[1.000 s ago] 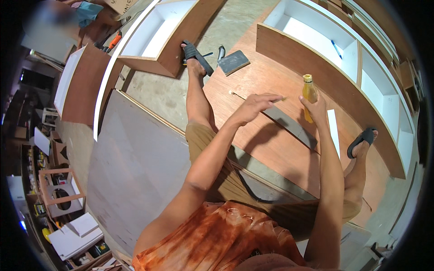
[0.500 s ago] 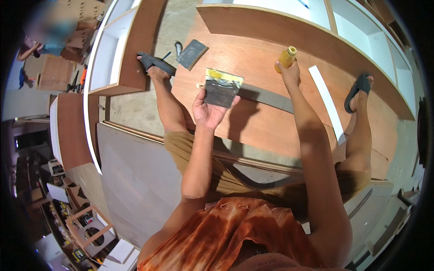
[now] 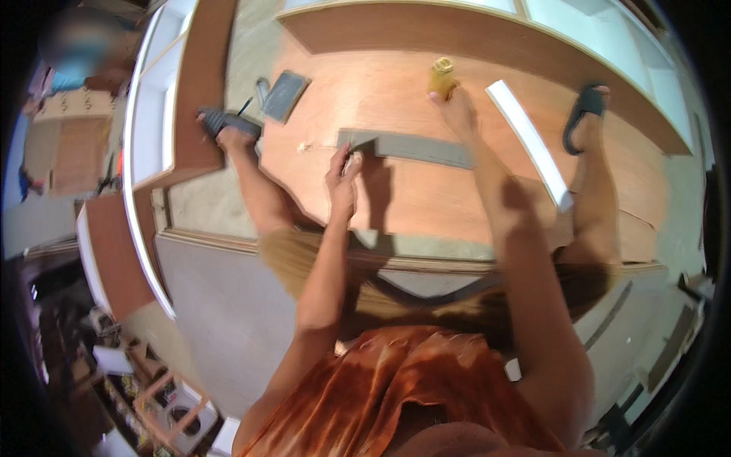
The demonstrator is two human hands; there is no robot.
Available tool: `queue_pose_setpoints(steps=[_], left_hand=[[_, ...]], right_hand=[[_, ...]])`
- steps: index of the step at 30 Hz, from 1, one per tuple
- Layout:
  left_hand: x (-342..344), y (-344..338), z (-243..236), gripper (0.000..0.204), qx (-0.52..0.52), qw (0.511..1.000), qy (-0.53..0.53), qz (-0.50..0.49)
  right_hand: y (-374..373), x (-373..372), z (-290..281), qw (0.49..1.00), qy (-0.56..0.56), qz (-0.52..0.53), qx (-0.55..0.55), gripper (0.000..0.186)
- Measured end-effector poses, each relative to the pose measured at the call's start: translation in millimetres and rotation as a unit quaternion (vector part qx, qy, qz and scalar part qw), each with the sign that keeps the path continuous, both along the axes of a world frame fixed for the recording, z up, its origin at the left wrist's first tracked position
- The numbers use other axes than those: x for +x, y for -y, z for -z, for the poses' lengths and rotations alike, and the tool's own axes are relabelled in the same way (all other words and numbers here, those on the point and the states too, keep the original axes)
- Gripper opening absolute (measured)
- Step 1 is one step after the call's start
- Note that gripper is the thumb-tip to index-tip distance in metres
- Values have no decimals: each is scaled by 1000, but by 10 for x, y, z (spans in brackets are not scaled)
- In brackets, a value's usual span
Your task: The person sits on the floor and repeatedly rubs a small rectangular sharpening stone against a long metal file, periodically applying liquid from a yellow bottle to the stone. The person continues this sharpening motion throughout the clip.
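My left hand (image 3: 343,183) is closed on a thin dark square piece (image 3: 366,147), now tilted nearly edge-on, so its yellow-smeared face hardly shows. Past its tip lies a long grey strip (image 3: 426,148) on the brown plywood sheet (image 3: 304,179). Farther right, my right hand (image 3: 458,110) grips a small clear bottle (image 3: 442,78) of yellow liquid, upright and with its mouth uncovered. A long white strip (image 3: 529,141) lies on the plywood to the right of that hand.
A dark rectangular block (image 3: 287,96) rests at the sheet's far left. White-lined wooden cabinet frames stand at the left (image 3: 199,91) and along the far side (image 3: 457,46). My sandalled feet are on either side. A person (image 3: 80,57) is at the upper left.
My left hand has turned the dark square from face-up to nearly edge-on and lowered it toward the grey strip. The bottle stays in my right hand; the whole view has shifted.
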State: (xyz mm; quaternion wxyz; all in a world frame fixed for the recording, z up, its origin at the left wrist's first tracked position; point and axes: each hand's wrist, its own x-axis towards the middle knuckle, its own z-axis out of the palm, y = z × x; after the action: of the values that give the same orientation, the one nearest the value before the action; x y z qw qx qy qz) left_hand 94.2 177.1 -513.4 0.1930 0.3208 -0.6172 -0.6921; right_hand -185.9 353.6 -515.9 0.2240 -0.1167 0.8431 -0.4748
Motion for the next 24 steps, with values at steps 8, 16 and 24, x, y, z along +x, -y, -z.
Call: queue_pose_setpoints(steps=[8,16,24], left_hand=[[-29,52,-106,41,400,876,-269,-11],[-76,175,-376,43,504,807,-308,-10],[-165,215,-320,42,515,818,-255,16]], right_hand=[[-281,716,186,950,-271,-72,134,61],[-242,1107,400,868,-353,-320,139,32],[-293,960,893,859,-419,-271,115,45]])
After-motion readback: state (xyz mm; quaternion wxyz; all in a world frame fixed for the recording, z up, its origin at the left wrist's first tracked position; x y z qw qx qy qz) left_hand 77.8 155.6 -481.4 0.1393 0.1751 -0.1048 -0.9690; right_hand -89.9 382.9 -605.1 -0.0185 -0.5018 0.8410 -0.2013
